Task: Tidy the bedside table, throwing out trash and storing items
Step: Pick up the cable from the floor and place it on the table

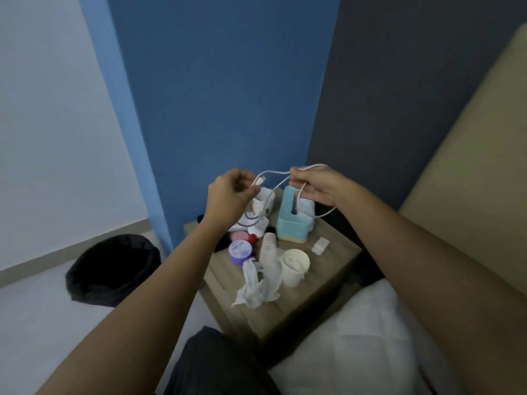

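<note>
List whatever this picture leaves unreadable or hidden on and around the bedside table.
Head view only:
White cable: its far end is lost behind the right hand.
Purple jar: label too small and blurred to read.
Black bin: contents lost in darkness.
Dark items beside the jar: partly covered by the forearm of the left hand.

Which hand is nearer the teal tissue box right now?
Right. The right hand, pinching the white cable, hovers just over the teal tissue box; the left hand, holding the cable's plug end, is off to the box's left.
</note>
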